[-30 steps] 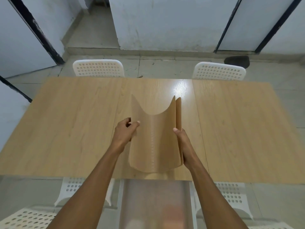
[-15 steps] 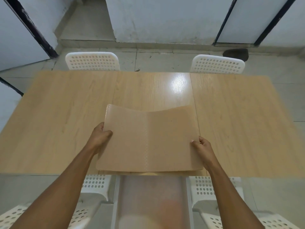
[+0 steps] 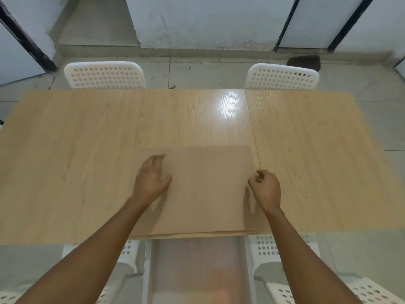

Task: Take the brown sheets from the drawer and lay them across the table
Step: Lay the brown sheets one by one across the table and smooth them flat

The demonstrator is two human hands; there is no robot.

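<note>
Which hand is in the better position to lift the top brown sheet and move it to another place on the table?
Probably right: the right hand is curled at the sheet's right edge, while the left hand lies on top.

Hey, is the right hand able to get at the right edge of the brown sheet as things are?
Probably yes: the right hand sits right at the brown sheet's right edge, nothing between them.

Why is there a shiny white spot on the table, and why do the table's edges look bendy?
Head view: the white spot is glare from a light bouncing off the glossy table; the wide-angle lens bows the table's edges; the left hand casts a soft shadow on the brown sheet.
</note>
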